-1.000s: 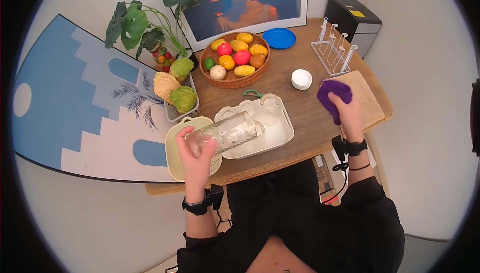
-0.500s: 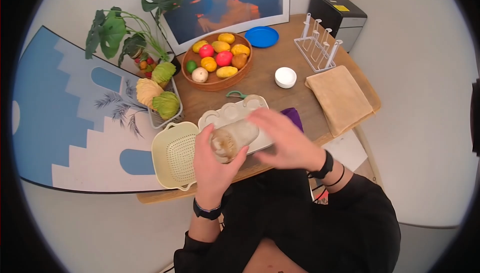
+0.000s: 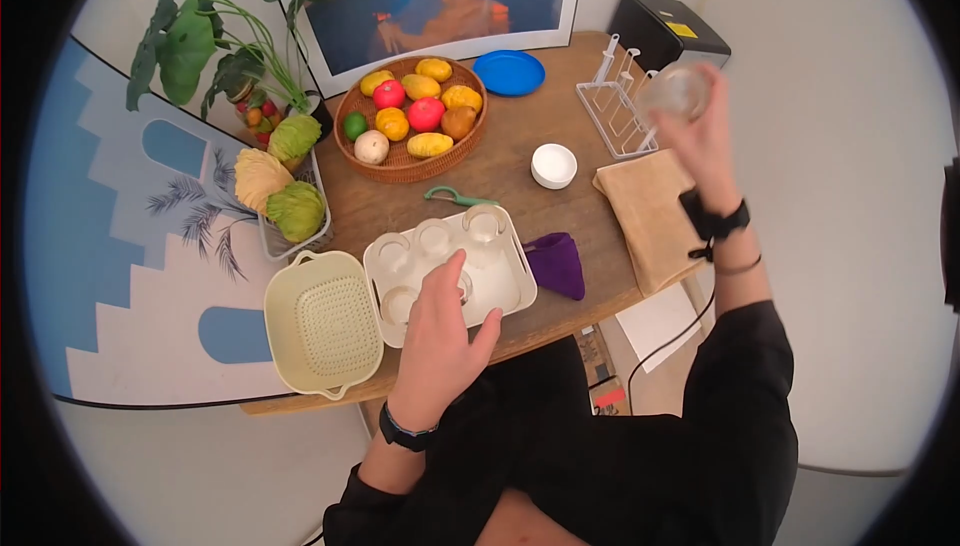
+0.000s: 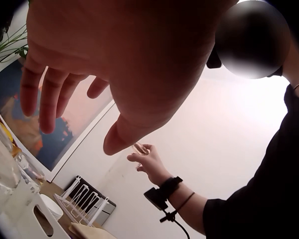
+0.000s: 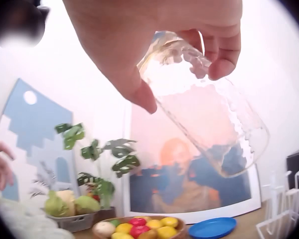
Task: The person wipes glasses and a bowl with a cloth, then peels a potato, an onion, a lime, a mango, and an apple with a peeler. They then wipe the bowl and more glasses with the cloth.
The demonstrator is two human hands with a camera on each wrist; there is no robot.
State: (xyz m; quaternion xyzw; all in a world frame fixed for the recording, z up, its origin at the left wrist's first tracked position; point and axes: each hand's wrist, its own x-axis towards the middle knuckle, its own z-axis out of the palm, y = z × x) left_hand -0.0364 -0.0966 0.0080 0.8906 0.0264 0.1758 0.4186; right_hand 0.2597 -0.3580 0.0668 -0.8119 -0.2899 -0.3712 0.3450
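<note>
My right hand [image 3: 706, 136] grips a clear textured drinking glass [image 5: 209, 114] by its upper end, raised beside the white glass rack [image 3: 618, 116]. In the right wrist view the glass tilts, its other end pointing down toward the rack. Over the white tray [image 3: 515, 291] my left hand [image 3: 440, 346] hovers with fingers spread and nothing in them. Several clear glasses [image 3: 434, 237] stand in that tray, one partly behind the left fingers. A purple cloth [image 3: 557, 264] lies against the tray's right side.
A pale yellow colander [image 3: 325, 326] sits left of the tray, with a green-handled peeler [image 3: 460, 197] behind it. Farther back are a fruit basket [image 3: 410, 171], a blue plate [image 3: 509, 73] and white bowls [image 3: 554, 166]. A folded tan cloth [image 3: 650, 216] lies before the rack.
The purple cloth went from my right hand to the table beside the tray. The glass passed from my left hand to my right, which carried it up and right toward the rack.
</note>
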